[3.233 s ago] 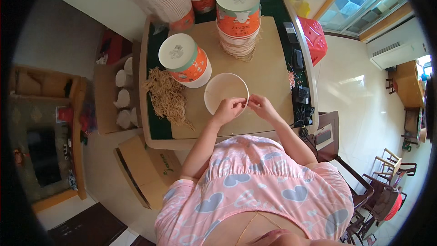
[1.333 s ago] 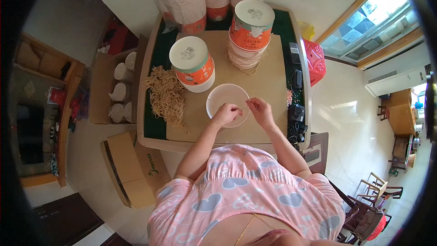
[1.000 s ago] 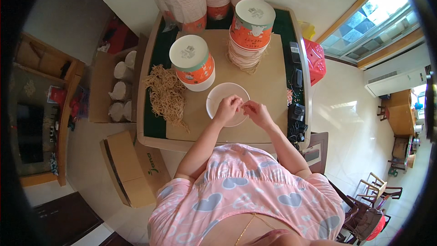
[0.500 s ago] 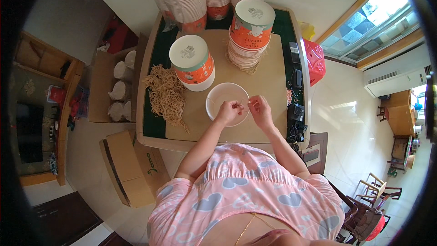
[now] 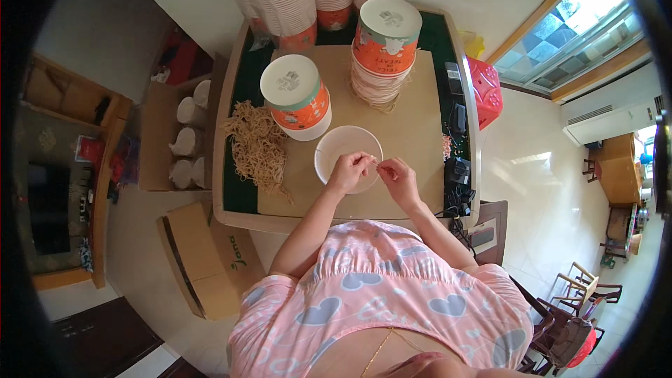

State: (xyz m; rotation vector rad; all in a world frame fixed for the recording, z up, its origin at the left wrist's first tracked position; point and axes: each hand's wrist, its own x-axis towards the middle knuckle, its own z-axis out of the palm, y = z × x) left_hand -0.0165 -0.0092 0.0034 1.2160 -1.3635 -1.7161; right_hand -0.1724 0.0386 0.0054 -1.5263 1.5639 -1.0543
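Observation:
An open white paper bucket stands mouth up near the table's front edge, and a short thin strand crosses its left rim. At its right rim, my left hand is closed in a pinch over the opening. My right hand pinches beside it, the fingertips of both almost touching. Between them shows a small pale bit of what looks like thin cord; most of it is hidden by my fingers. To the left lies a tangled heap of tan cords. An orange and green bucket stands upside down behind the open one.
Further back, more upturned buckets are stacked with cords hanging round them. Tall bagged stacks of buckets stand against the wall. Black adapters and cables line the right edge, beside a red plastic stool. Cardboard boxes sit on the left floor.
Both hands have shifted slightly; the left has moved up and right and the right has turned inward, so their fingertips are closer together. The bucket has barely moved.

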